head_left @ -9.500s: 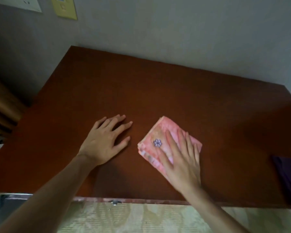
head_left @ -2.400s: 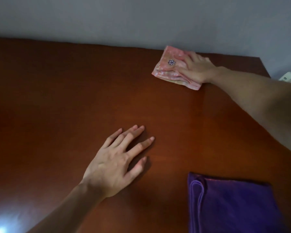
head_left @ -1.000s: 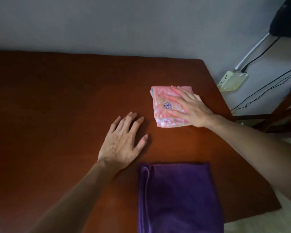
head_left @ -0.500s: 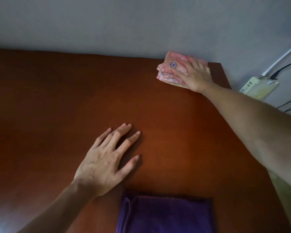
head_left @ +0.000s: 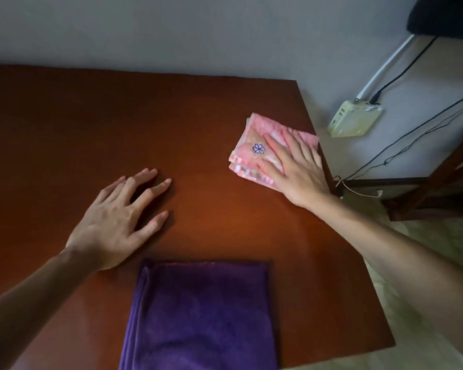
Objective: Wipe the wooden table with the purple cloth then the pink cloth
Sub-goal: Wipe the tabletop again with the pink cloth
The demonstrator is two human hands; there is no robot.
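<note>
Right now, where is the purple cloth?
The purple cloth lies folded on the wooden table's near edge, just right of the left hand.

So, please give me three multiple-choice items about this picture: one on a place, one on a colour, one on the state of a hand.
1. Where does the pink cloth lie on the wooden table?
A. near the right edge
B. near the left edge
C. on the purple cloth

2. What colour is the cloth that no hand touches?
A. green
B. purple
C. white

3. How is the left hand?
A. gripping a cloth
B. clenched in a fist
C. flat on the bare wood

Answers: 1 A, the right hand presses it beside that edge. 2 B, it lies folded at the near edge, apart from both hands. 3 C, its fingers are spread and hold nothing.
</note>
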